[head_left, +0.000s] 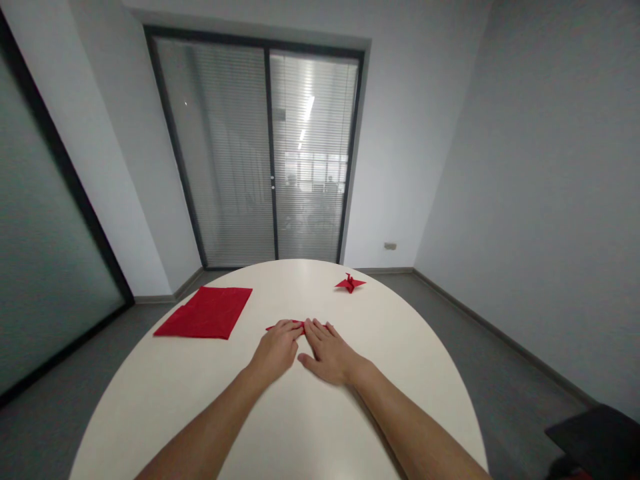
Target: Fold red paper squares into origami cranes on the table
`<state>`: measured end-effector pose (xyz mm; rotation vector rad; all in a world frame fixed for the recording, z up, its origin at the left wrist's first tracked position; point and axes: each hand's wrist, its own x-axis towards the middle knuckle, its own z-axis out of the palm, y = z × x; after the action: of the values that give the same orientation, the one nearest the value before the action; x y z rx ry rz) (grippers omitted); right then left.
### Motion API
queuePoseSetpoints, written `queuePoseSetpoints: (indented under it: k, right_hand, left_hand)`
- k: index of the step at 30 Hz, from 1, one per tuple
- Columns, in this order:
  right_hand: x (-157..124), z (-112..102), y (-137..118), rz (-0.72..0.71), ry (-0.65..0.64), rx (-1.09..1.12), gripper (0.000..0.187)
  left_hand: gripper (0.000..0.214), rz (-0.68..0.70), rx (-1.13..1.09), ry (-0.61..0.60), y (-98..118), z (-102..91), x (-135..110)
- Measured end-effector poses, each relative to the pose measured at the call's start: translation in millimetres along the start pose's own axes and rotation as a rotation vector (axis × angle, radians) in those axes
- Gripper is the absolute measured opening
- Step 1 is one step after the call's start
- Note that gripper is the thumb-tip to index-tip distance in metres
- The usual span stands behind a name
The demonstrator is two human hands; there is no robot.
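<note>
A small folded piece of red paper (303, 327) lies on the white round table, mostly hidden under my hands. My left hand (278, 348) is closed, its fingers bent together over the paper's left part, with a thin red tip poking out beyond them. Stretched flat across the right part are the fingers of my right hand (327, 351), which is open, its thumb held apart near the left hand. How the paper is folded beneath the fingers cannot be made out.
A red paper crane (350, 283) stands toward the far right of the table (300, 427). On the left lie square red sheets (207, 313). A black object (597, 437), perhaps a chair, is at the lower right. Glass panels with blinds (270, 153) stand behind.
</note>
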<state>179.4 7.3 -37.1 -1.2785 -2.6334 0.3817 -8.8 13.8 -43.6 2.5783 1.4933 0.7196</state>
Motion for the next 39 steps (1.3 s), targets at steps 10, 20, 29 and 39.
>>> queuePoseSetpoints:
  k: [10, 20, 29, 39]
  right_hand:
    - [-1, -3, 4, 0.036, -0.010, 0.024, 0.087]
    - [0, -2, 4, 0.026, -0.016, 0.004, 0.084]
    - [-6, -17, 10, 0.174, -0.148, -0.001, 0.089]
    - [-11, -28, 37, 0.352, -0.043, -0.094, 0.070]
  left_hand:
    - [0.044, -0.132, 0.175, 0.084, 3, 0.7, -1]
    - [0.058, -0.001, 0.068, -0.199, 4, 11.1, -4]
    - [0.061, -0.011, 0.103, -0.229, 6, 8.3, -4]
    - [0.062, -0.017, 0.091, -0.239, 5, 7.8, -5]
